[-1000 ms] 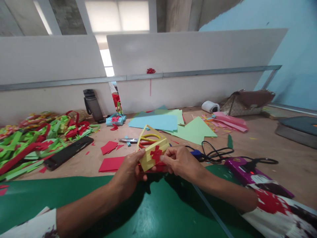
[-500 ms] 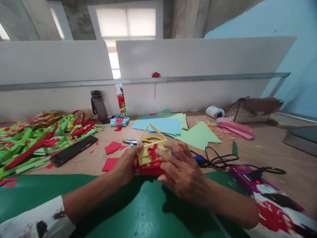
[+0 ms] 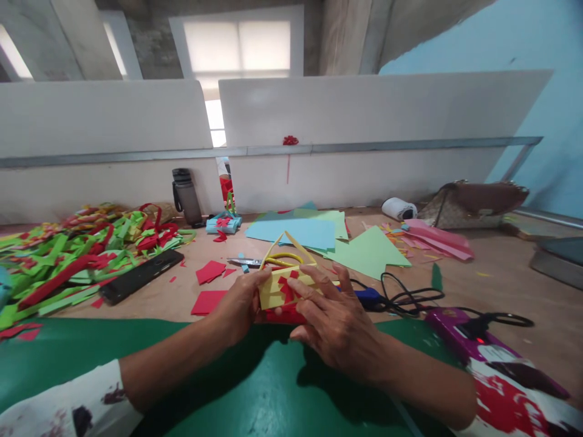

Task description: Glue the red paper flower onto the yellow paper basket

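My left hand (image 3: 241, 303) is closed on the left end of a small yellow paper bag (image 3: 271, 294) with a thin folded handle on top. A red paper bow (image 3: 288, 287) sits on the bag's front. My right hand (image 3: 339, 325) reaches over the bag from the right, its fingers stretched out and apart, one fingertip resting on the bow. It covers much of the bag's right side. Right behind the bag lie yellow-handled scissors (image 3: 282, 257), partly hidden. Red paper (image 3: 285, 314) shows under the bag between my hands.
Red paper pieces (image 3: 208, 301) lie left of the bag. Further left are a black phone (image 3: 141, 276) and a heap of paper strips (image 3: 59, 255). Blue and green sheets (image 3: 296, 232) lie behind. A blue tool (image 3: 368, 297), black cable (image 3: 405, 295) and purple power strip (image 3: 473, 340) are right.
The view has shifted slightly, so everything sits a little further right and lower. My left hand keeps the bag and my right fingertip stays on the bow.
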